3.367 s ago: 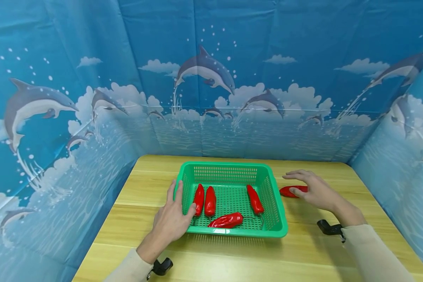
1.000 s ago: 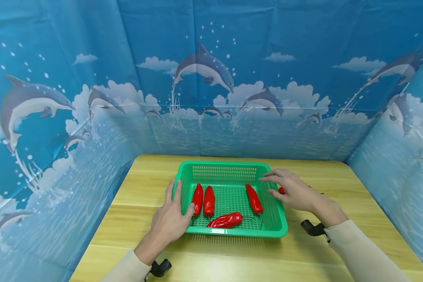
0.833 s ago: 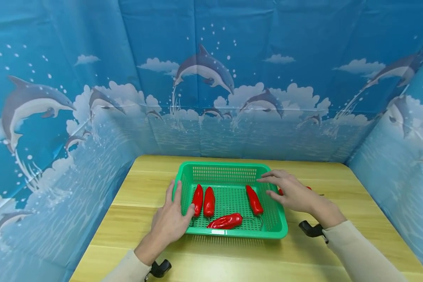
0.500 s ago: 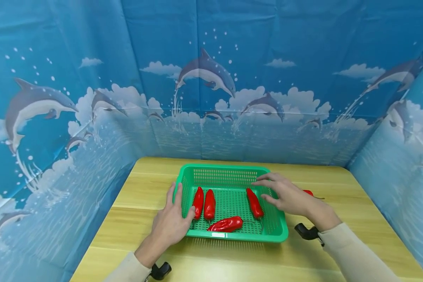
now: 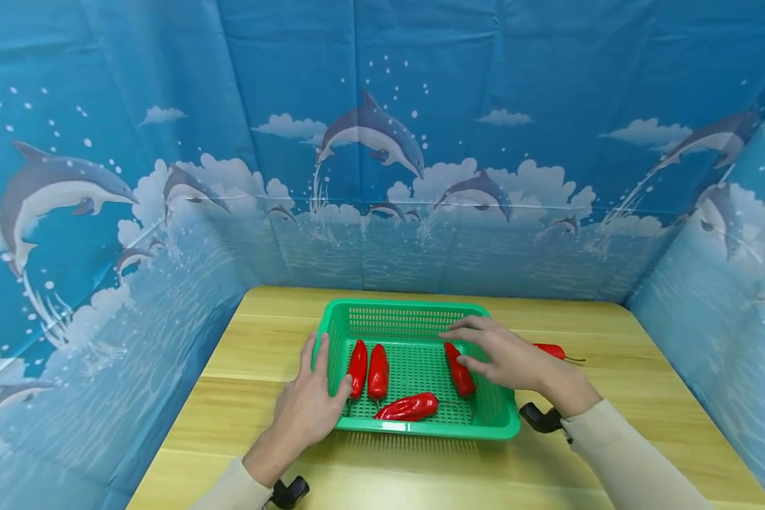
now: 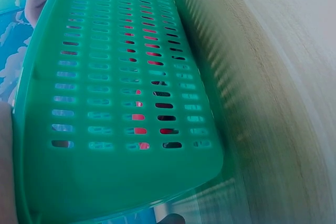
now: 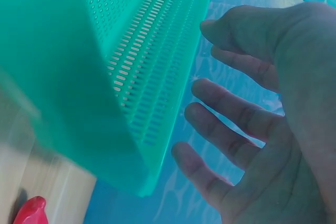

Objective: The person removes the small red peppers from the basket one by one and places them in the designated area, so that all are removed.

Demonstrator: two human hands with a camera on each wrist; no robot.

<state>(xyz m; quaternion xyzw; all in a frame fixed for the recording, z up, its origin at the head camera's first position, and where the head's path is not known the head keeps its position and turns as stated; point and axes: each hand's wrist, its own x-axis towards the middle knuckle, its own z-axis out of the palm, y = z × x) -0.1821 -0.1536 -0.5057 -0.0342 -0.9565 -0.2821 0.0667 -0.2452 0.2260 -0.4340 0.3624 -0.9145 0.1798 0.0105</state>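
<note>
A green plastic basket with slotted walls holds several red peppers. Two of them, a left pepper and its neighbour, lie side by side; another pepper lies across the front. My left hand rests at the basket's left rim, fingers extended along the outside and thumb reaching over the inside. My right hand hovers over the right rim, fingers spread, its thumb above the right pepper. In the right wrist view nothing is between its fingers. Under my right forearm, one more pepper lies partly hidden.
A light wooden table carries the basket and the loose pepper at right. Blue curtains with dolphins enclose the back and both sides. A black wrist camera sits at the right sleeve, another at the left.
My right hand has moved left from over the loose pepper outside to above the basket's right side, with nothing in it. That pepper has come partly into view. The left hand has stayed put.
</note>
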